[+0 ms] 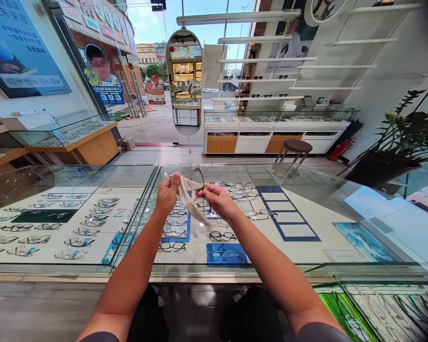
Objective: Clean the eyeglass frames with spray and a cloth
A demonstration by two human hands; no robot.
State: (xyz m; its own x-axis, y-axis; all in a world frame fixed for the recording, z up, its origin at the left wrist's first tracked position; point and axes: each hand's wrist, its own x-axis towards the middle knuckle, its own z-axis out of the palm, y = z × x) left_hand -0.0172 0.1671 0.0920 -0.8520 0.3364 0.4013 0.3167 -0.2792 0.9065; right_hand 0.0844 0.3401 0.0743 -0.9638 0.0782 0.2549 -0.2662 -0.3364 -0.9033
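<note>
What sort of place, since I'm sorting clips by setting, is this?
Most likely an optician's or eyewear shop: rows of eyeglasses lie in the glass display counter, more eyewear sits on the shelves beyond, and there is an oval mirror.

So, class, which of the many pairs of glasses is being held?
The dark-framed pair in the right hand, raised above the display while the left hand grips a pale cloth; neither hand holds any other pair.

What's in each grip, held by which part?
Left grip: pale cloth, pinched near its upper end. Right grip: glasses, by the frame; exact spot too small to tell.
</note>
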